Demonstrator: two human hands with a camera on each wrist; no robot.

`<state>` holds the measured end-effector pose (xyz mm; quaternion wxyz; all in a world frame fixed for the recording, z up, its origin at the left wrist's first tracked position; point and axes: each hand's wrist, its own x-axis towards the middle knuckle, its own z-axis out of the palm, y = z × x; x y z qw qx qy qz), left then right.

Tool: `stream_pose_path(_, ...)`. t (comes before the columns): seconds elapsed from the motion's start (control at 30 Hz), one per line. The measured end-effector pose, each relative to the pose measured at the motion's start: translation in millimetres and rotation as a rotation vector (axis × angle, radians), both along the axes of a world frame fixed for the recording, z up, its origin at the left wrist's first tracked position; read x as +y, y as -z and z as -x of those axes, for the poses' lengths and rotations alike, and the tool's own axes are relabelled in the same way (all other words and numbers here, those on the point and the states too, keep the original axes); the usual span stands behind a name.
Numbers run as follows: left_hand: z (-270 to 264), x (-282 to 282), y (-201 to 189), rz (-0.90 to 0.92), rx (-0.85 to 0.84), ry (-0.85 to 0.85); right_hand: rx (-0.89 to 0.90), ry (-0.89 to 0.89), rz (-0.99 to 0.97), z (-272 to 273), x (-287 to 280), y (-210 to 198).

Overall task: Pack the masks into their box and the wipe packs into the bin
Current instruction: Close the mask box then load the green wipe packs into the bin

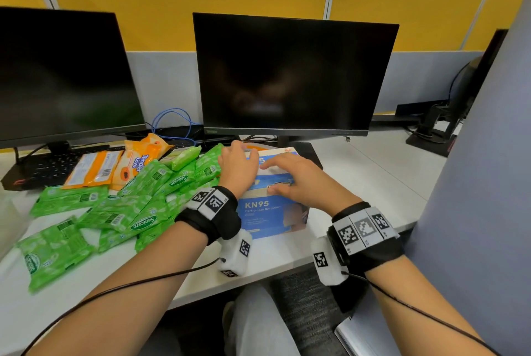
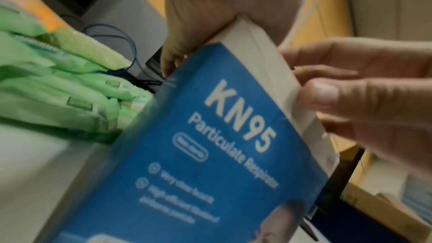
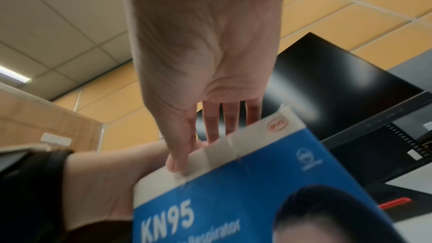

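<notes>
Our left hand (image 1: 238,167) grips the mask box (image 1: 267,212) at its far left corner; our right hand (image 1: 298,180) presses straight fingers on its top, wipe packs (image 1: 143,220) just beside.

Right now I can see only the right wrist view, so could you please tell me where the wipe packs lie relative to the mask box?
Observer: The green wipe packs lie heaped on the desk, just left of the KN95 box.
Operator: Thank you. Are all of the packs green?
Observer: No, a few orange packs lie at the back of the heap, by a black keyboard.
Operator: And how does the left hand sit on the box?
Observer: The left hand grips the box's far left corner, with its fingers curled over it.
</notes>
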<state>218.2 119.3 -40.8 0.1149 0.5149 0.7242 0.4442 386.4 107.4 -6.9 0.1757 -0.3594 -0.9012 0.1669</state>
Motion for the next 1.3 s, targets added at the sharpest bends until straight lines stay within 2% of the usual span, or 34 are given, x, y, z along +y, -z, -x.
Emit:
stream_pose_path(0.07,1.5,-2.4,-2.7,0.006,-0.108,0.098,-0.086,-0.021,-0.016,9.3,-0.7,5.6)
stream_pose_path(0.13,9.1,-7.2,-7.4,0.002,-0.16,0.175,-0.171,0.071,-0.018,12.1,2.0,6.5)
stream_pose_path(0.2,24.4,-14.9,-10.5,0.017,-0.085,0.169,-0.283,0.209,-0.032,10.6,4.3,-0.3)
stream_pose_path(0.27,46.6,-23.4,-9.4,0.062,0.035,0.143,-0.343,0.251,-0.063,15.0,3.8,-8.5)
stream_pose_path(0.43,106.6,-52.6,-11.6,0.118,0.266,0.053,-0.031,0.021,-0.152,81.8,-5.8,-21.3)
stream_pose_path(0.53,143.6,-77.6,-23.7,0.118,0.43,-0.042,0.009,-0.047,-0.186,130.7,-11.8,-19.9)
stream_pose_path(0.67,207.5,-131.6,-47.3,0.244,0.66,-0.438,0.002,-0.144,-0.184,182.0,-20.4,-12.7)
stream_pose_path(0.73,235.5,-166.4,-56.5,0.352,0.647,-0.645,-0.057,-0.221,-0.133,203.0,-27.2,-4.7)
stream_pose_path(0.8,263.7,-197.7,-60.4,0.546,0.534,-0.775,-0.16,-0.316,-0.024,219.5,-38.7,5.8)
stream_pose_path(0.9,301.4,-231.3,-55.9,0.829,0.388,-0.772,-0.328,-0.459,0.104,242.9,-64.6,24.3)
stream_pose_path(0.97,304.6,-241.5,-51.3,0.898,0.374,-0.709,-0.391,-0.546,0.128,260.3,-82.0,35.2)
stream_pose_path(1.17,267.4,-229.5,-36.0,0.652,0.496,-0.652,-0.411,-0.654,0.137,316.5,-125.4,48.5)
stream_pose_path(1.3,249.3,-213.1,-31.9,0.521,0.541,-0.596,-0.646,-0.565,0.017,335.0,-138.4,69.6)
